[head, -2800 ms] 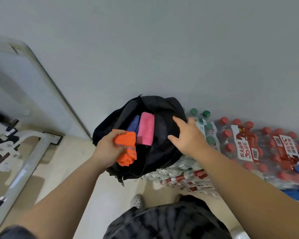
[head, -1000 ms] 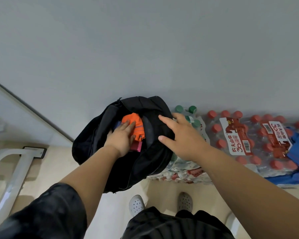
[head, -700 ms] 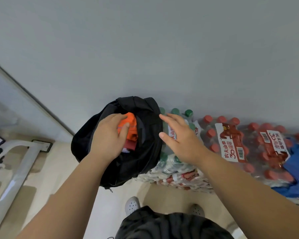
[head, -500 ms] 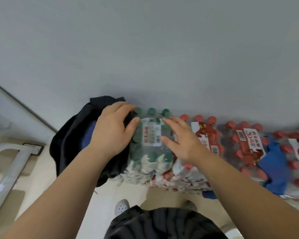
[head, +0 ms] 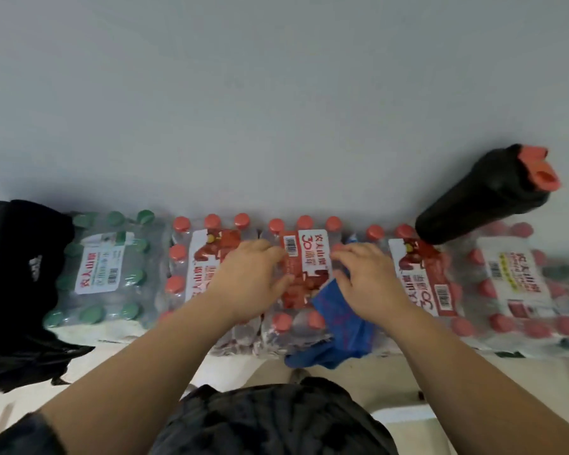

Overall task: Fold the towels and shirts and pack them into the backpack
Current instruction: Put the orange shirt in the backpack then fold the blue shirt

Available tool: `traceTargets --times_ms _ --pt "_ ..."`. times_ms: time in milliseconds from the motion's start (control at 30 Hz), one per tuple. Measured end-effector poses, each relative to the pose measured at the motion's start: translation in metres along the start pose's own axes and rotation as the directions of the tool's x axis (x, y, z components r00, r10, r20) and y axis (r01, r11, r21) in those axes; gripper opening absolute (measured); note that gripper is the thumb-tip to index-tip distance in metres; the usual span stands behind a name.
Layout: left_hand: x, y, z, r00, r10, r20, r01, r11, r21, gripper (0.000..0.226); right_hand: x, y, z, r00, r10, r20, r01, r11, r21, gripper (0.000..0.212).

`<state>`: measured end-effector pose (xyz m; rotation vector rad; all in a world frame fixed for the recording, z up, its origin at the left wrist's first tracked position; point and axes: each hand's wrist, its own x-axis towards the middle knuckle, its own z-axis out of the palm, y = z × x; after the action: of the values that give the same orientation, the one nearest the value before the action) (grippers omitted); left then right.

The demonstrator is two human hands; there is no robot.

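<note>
Orange piece packed; you are now going for the blue cloth (head: 340, 323).

The blue cloth is lying crumpled at lower centre, draping over the front of the red-capped bottle packs (head: 304, 257). Your right hand (head: 367, 280) is curling its fingers onto the cloth's top edge and looks to be gripping it. Your left hand (head: 253, 280) is hovering just beside it, fingers relaxed, holding nothing. Both hands are coming from the backpack (head: 10, 274), which is now sitting open at the left edge, well apart, with the orange item no longer in your grip. A black bottle (head: 483, 195) is lying at upper right. I judge folding this cloth is coming next.
</note>
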<state>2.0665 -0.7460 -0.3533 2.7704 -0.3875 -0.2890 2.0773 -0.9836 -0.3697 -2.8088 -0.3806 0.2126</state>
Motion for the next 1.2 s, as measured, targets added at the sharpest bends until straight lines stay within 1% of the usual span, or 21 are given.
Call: traceTargets --times_ms 67,133,200,300,367,467,500,600,633,700,767,800,900,967,1000,1067,1100,1133,1200 --pt "0.012 0.022 0.014 0.998 0.018 0.053 -0.018 1.0 -0.009 0.045 -0.007 0.025 -0.002 0.998 0.038 0.055 -0.034 0.998 -0.06 0.041" --pt "0.021 0.041 0.026 0.995 0.02 0.094 -0.016 0.999 -0.039 0.04 -0.014 0.043 0.0 0.993 0.045 0.111 -0.034 0.994 -0.1 0.047" --pt "0.027 0.056 0.035 0.991 0.028 0.127 -0.023 0.999 -0.039 0.033 -0.019 0.053 0.004 0.993 0.022 0.113 -0.009 0.993 -0.117 0.047" --pt "0.036 0.068 0.045 0.989 0.032 0.148 -0.032 0.999 0.003 0.03 -0.019 0.058 0.008 0.997 -0.018 0.071 0.028 0.99 -0.141 0.028" --pt "0.04 0.072 0.05 0.991 0.027 0.129 -0.027 1.0 -0.004 0.032 -0.02 0.059 0.011 0.999 -0.027 0.025 0.03 0.989 -0.147 0.016" --pt "0.043 0.076 0.056 0.994 0.033 0.1 -0.027 0.998 -0.054 0.038 -0.021 0.061 0.015 0.998 -0.05 -0.04 0.046 0.994 -0.096 0.01" --pt "0.044 0.079 0.056 0.995 0.032 0.093 -0.025 0.997 -0.073 0.034 -0.022 0.061 0.014 0.997 -0.055 -0.053 0.052 0.997 -0.059 0.009" --pt "0.043 0.083 0.06 0.997 0.041 0.065 -0.029 0.984 -0.176 0.01 -0.023 0.059 0.009 0.994 -0.065 -0.089 0.073 0.993 0.097 0.002" --pt "0.041 0.083 0.061 0.999 0.023 0.048 -0.012 0.974 -0.225 0.007 -0.024 0.057 0.008 0.993 -0.074 -0.097 0.088 0.985 0.151 0.004" --pt "0.036 0.082 0.058 0.996 -0.085 0.041 0.094 0.915 -0.393 0.012 -0.025 0.054 0.006 0.99 -0.096 -0.103 0.119 0.963 0.241 0.009" --pt "0.031 0.08 0.047 0.977 -0.196 0.086 0.208 0.771 -0.602 0.012 -0.027 0.05 0.002 0.99 -0.101 -0.097 0.127 0.935 0.331 0.01" --pt "0.027 0.078 0.041 0.969 -0.226 0.098 0.231 0.701 -0.675 0.015 -0.029 0.048 0.0 0.991 -0.099 -0.095 0.128 0.917 0.378 0.01" --pt "0.011 0.077 0.022 0.972 -0.217 0.084 0.198 0.581 -0.79 0.024 -0.033 0.033 -0.008 0.992 -0.115 -0.061 0.13 0.869 0.478 0.009" --pt "-0.001 0.074 0.007 0.976 -0.21 0.055 0.158 0.515 -0.843 0.023 -0.033 0.02 -0.013 0.99 -0.132 -0.046 0.137 0.851 0.508 0.006" --pt "-0.007 0.071 -0.001 0.975 -0.218 0.035 0.14 0.488 -0.861 0.022 -0.032 0.013 -0.015 0.99 -0.131 -0.046 0.135 0.835 0.533 0.009" --pt "-0.018 0.059 -0.02 0.973 -0.233 -0.007 0.103 0.458 -0.883 0.025 -0.028 -0.002 -0.019 0.995 -0.098 -0.036 0.101 0.81 0.578 0.025" --pt "-0.024 0.051 -0.03 0.974 -0.224 -0.022 0.085 0.459 -0.884 0.024 -0.025 -0.009 -0.019 0.997 -0.077 -0.023 0.076 0.818 0.57 0.033" --pt "-0.031 0.042 -0.039 0.976 -0.214 -0.034 0.073 0.471 -0.879 0.021 -0.021 -0.015 -0.018 0.998 -0.06 -0.003 0.053 0.844 0.534 0.039" --pt "-0.047 0.024 -0.051 0.971 -0.232 -0.049 0.076 0.499 -0.863 0.016 -0.013 -0.027 -0.009 0.997 -0.04 0.063 0.011 0.913 0.407 0.054"
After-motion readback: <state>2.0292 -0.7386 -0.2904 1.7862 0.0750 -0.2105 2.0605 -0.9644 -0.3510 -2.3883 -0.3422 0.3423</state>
